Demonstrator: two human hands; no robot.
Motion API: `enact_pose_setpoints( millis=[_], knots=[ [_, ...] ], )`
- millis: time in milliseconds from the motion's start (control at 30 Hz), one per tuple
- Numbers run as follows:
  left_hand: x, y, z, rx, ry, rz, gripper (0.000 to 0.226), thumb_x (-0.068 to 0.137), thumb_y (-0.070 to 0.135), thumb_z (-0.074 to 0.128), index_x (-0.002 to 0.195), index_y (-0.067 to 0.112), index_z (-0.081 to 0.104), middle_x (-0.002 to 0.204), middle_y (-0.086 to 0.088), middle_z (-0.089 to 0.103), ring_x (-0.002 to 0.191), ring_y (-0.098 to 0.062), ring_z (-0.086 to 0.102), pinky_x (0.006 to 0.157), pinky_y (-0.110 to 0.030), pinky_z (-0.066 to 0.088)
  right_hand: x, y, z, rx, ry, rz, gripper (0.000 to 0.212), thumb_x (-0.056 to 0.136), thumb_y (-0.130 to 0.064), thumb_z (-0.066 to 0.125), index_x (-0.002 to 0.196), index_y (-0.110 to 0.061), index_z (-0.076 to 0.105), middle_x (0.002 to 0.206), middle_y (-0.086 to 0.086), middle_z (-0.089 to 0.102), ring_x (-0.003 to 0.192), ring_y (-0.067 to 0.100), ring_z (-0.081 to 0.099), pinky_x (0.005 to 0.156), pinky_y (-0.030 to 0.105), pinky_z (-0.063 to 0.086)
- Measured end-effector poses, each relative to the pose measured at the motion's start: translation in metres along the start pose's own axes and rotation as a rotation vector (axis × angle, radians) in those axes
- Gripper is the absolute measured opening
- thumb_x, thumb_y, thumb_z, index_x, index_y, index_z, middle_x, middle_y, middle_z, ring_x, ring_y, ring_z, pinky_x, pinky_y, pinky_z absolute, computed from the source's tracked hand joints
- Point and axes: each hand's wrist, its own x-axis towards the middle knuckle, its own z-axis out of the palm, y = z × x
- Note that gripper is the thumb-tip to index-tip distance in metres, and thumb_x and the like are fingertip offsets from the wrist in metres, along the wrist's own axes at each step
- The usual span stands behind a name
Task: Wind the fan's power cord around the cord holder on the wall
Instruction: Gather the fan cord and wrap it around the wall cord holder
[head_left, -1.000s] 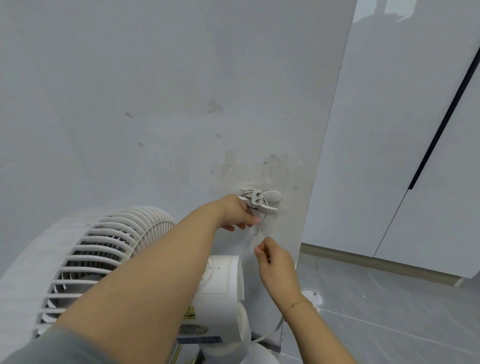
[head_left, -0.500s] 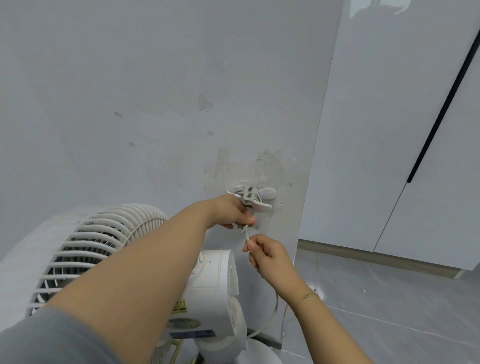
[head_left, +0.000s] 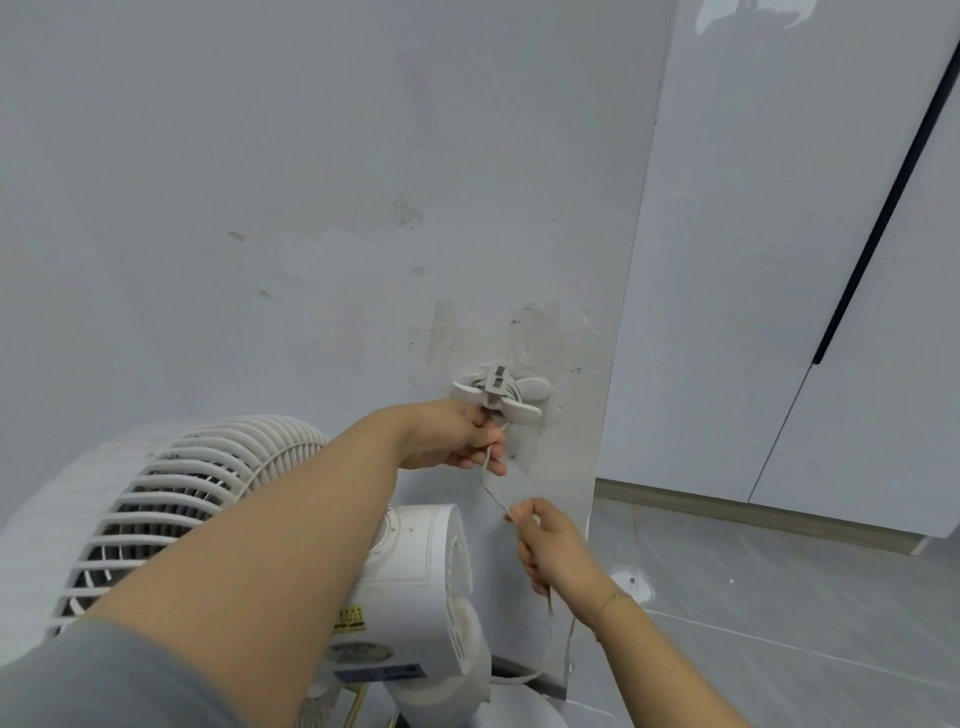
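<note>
A white cord holder (head_left: 501, 395) is stuck to the grey wall, with several turns of the fan's white power cord (head_left: 493, 493) wound on it. My left hand (head_left: 457, 434) is right below the holder and pinches the cord where it leaves the holder. From there the cord runs down and right to my right hand (head_left: 545, 545), which grips it. Below that hand the cord hangs in a loop toward the white fan (head_left: 249, 530) at the lower left.
The wall ends in a corner edge (head_left: 613, 415) just right of the holder. Glossy white cabinet doors (head_left: 805, 260) with a dark vertical handle stand to the right above a grey tiled floor (head_left: 779, 623). The fan's motor housing (head_left: 421, 587) sits under my left forearm.
My right hand has dropped down and to the right, away from the holder, drawing the cord out straight between the two hands. The left hand stays under the holder.
</note>
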Motion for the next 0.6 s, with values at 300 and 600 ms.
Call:
enact_pose_setpoints(
  millis=[300, 600],
  knots=[
    [0.006, 0.000, 0.003, 0.278, 0.172, 0.022, 0.031, 0.101, 0.030, 0.037, 0.078, 0.015, 0.051, 0.070, 0.003, 0.048, 0.065, -0.007, 0.043, 0.061, -0.018, 0.033, -0.006, -0.011, 0.010, -0.600, 0.297, -0.494, 0.013, 0.097, -0.023, 0.050, 0.095, -0.016, 0.060, 0.068, -0.007, 0.056, 0.062, 0.011, 0.052, 0.055, 0.020, 0.038],
    [0.002, -0.015, -0.020, -0.027, 0.229, -0.100, 0.030, 0.095, 0.037, 0.050, 0.072, 0.019, 0.046, 0.065, 0.003, 0.046, 0.060, -0.011, 0.042, 0.062, -0.022, 0.035, 0.001, -0.044, 0.017, -0.524, 0.294, -0.471, 0.023, 0.099, -0.022, 0.045, 0.081, -0.020, 0.058, 0.056, -0.012, 0.046, 0.052, 0.005, 0.043, 0.049, 0.017, 0.030]
  ],
)
